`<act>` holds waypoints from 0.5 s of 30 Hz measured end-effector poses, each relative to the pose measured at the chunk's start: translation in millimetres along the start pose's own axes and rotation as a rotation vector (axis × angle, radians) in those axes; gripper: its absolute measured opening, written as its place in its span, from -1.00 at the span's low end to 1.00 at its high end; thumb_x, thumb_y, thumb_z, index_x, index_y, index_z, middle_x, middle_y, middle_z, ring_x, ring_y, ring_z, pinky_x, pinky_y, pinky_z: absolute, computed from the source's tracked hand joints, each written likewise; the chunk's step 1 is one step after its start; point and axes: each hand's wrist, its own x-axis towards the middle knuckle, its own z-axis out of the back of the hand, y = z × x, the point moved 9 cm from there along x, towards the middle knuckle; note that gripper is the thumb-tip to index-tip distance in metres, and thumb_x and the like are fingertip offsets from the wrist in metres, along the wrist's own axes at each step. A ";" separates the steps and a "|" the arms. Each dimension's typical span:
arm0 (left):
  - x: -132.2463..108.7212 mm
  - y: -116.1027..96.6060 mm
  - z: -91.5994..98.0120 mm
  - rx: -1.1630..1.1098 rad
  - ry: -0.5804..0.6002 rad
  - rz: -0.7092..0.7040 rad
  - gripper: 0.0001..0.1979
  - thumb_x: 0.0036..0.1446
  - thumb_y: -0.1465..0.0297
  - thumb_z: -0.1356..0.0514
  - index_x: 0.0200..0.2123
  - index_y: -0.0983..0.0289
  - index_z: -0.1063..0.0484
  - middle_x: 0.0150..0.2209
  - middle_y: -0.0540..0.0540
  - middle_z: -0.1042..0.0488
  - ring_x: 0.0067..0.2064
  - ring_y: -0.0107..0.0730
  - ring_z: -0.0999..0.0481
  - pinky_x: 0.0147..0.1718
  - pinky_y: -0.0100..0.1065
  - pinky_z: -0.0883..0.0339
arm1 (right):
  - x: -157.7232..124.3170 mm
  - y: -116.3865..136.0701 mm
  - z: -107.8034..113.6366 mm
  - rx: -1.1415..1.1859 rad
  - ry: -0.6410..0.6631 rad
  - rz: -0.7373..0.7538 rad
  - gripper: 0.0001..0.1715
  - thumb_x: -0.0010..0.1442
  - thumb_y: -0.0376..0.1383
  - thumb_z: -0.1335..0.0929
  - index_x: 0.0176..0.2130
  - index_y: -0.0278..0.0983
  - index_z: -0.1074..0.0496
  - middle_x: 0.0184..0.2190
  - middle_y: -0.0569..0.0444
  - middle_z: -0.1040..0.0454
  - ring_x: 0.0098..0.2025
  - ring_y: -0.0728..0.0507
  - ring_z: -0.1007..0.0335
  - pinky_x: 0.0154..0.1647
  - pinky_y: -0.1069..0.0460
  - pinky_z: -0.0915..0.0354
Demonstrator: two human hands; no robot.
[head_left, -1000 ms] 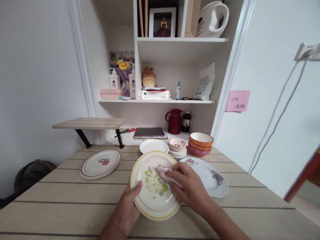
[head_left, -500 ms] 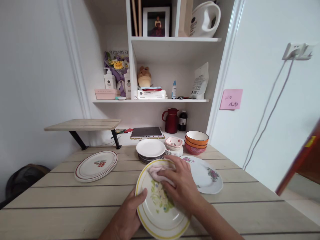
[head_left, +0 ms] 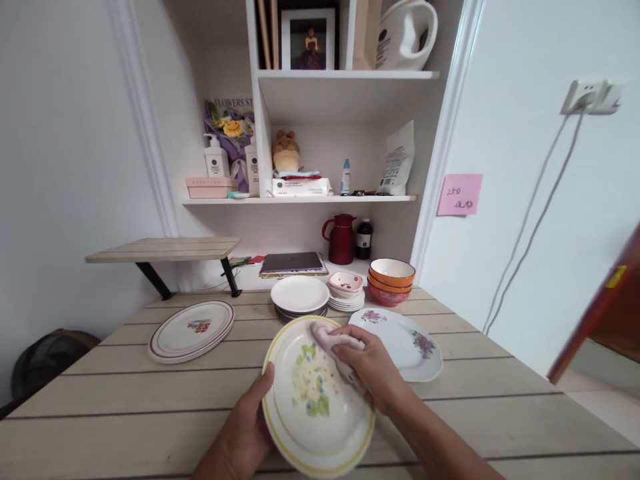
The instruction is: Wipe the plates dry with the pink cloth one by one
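Observation:
My left hand [head_left: 245, 420] grips the left rim of a yellow-edged plate [head_left: 313, 407] with a green and yellow flower print, thumb on top and the other fingers hidden beneath. The plate is tilted toward me above the table. My right hand [head_left: 373, 367] is closed on a pale pink cloth [head_left: 337, 347], which lies against the plate's upper right part. Partly behind the right hand, a white oval platter with purple flowers [head_left: 407, 347] rests on the table.
Red-rimmed plates [head_left: 193, 330] are stacked at the left. Toward the back stand a stack topped by a white plate [head_left: 300, 293], small dishes [head_left: 346, 283] and stacked bowls [head_left: 391, 280]. A low wooden stand [head_left: 165, 250] rises at the back left, and a red jug [head_left: 342, 240] stands behind.
My right hand has slid the cloth from the plate's upper middle toward its right edge. The plate has shifted slightly left, and its flower print is now more exposed.

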 end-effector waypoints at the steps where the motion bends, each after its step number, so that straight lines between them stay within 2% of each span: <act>1: 2.3 -5.1 -3.5 -0.011 0.048 -0.053 -0.48 0.25 0.15 0.01 0.13 0.36 -0.34 0.07 0.28 -0.45 0.23 -0.04 -0.25 0.25 -0.06 0.07 | 2.6 -4.8 2.7 0.031 -0.051 -0.003 -0.69 -0.13 -0.24 -0.44 -0.32 -0.30 -0.44 -0.58 0.18 -0.41 -0.58 0.01 -0.22 -0.58 0.13 -0.10; 4: 6.3 -16.8 -10.3 0.006 0.102 -0.191 -0.53 0.26 0.21 0.00 0.17 0.28 -0.29 0.12 0.21 -0.41 0.25 -0.13 -0.23 0.27 -0.11 0.12 | 7.7 -18.3 8.5 0.064 -0.142 -0.006 -0.67 -0.11 -0.21 -0.42 -0.29 -0.29 -0.41 -0.62 0.21 -0.37 -0.61 0.02 -0.19 -0.60 0.13 -0.08; 10: 2.0 -16.4 0.3 0.153 -0.149 -0.211 -0.38 0.18 0.44 -0.15 0.29 0.23 -0.05 0.08 0.26 -0.45 0.14 -0.08 -0.39 0.19 -0.05 -0.07 | -1.2 -27.2 4.9 0.112 -0.170 0.003 -0.63 -0.09 -0.16 -0.42 -0.25 -0.25 -0.41 -0.51 0.15 -0.45 -0.49 -0.04 -0.32 -0.50 0.10 -0.21; 15: 2.3 -16.2 5.8 0.155 -0.163 -0.196 -0.37 0.14 0.50 -0.17 0.27 0.31 -0.09 0.02 0.31 -0.49 0.06 -0.04 -0.46 0.11 -0.07 -0.20 | -3.6 -17.1 1.5 0.024 -0.145 0.014 -0.62 -0.06 -0.14 -0.41 -0.23 -0.26 -0.42 -0.55 0.17 -0.40 -0.54 -0.02 -0.24 -0.56 0.11 -0.15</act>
